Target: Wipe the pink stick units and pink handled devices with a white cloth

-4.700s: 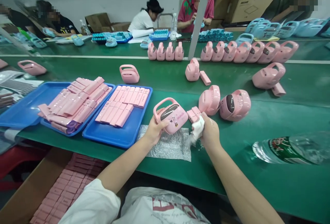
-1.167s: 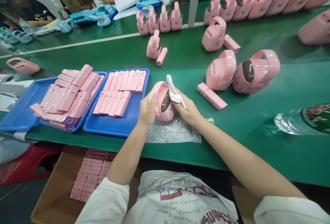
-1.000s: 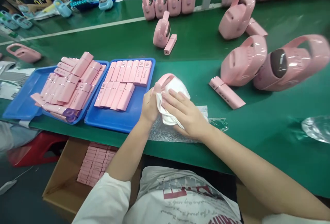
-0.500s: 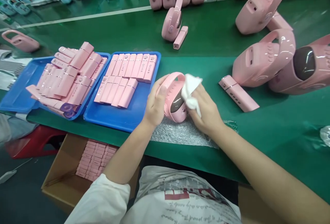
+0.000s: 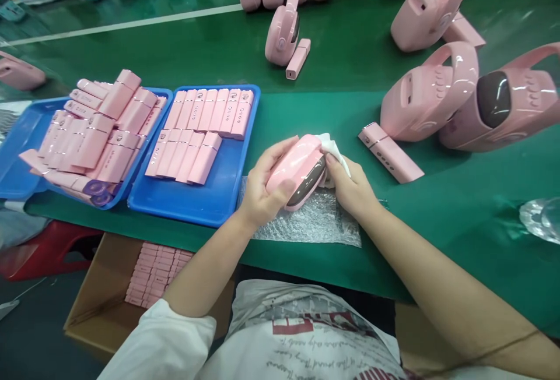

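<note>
1. Holds pink case (image 5: 294, 165) in left hand (image 5: 262, 192), curled firmly round it, over bubble wrap's (image 5: 315, 229) far edge. Best to grip steady, thumb off dark window (image 5: 308, 183).
2. Looks glossy, rounded, tilted; window reflective. Can't tell smudges.
3. Pinches white cloth (image 5: 333, 145) in right hand (image 5: 355, 190), nearly closed, above wrap's right part, against case. Probably wiping: use flat fold, light strokes.

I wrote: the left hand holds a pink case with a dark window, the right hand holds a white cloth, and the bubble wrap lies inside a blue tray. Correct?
The bubble wrap is not in a blue tray: the head view shows it on the green tabletop. The left hand holds the pink case with a dark window, the right hand a white cloth.
</note>
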Available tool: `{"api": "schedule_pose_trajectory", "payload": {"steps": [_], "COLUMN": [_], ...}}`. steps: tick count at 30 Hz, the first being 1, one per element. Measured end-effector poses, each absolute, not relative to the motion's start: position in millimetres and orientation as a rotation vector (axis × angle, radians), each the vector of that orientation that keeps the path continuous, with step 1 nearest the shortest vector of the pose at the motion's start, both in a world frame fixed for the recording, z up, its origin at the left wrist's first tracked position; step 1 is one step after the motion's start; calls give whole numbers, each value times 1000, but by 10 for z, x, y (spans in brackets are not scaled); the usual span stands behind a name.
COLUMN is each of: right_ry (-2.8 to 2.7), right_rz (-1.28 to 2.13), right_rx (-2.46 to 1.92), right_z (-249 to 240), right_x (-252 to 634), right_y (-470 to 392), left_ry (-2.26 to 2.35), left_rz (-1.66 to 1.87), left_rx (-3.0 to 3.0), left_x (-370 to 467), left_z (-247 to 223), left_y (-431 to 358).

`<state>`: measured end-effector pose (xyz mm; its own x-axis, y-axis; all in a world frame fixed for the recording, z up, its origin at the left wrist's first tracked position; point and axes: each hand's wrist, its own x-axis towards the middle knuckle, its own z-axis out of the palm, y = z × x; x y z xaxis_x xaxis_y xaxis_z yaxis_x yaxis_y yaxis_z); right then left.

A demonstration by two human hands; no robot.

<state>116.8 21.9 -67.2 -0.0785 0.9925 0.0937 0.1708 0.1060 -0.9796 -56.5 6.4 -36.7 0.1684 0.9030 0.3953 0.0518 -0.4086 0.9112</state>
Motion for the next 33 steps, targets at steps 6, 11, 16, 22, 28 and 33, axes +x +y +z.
{"api": "schedule_pose_trajectory", "payload": {"steps": [6, 11, 16, 22, 28, 33], "right_ry": [-1372, -1406, -1689, -1711, -1453, -1568], "right_rz": [1192, 1154, 744, 737, 1075, 900], "right_rx": [-1171, -1147, -961, -772, -790, -877], "right_z": [-638, -658, -550, -432, -501, -494], "right_x": [1182, 1174, 1139, 1129, 1079, 1059], "right_y": [238, 243, 110, -140, -249, -250], "left_ry": [990, 1139, 1126, 896, 939, 884], "left_rz": [1340, 1320, 1443, 1427, 1383, 1334], "left_rx": [1952, 1984, 1515, 974, 848, 736], "left_x": [-578, -614, -606, -581, -546, -511], "left_z": [-378, -350, -312, -214, -222, -224], "left_y": [31, 17, 21, 67, 56, 81]}}
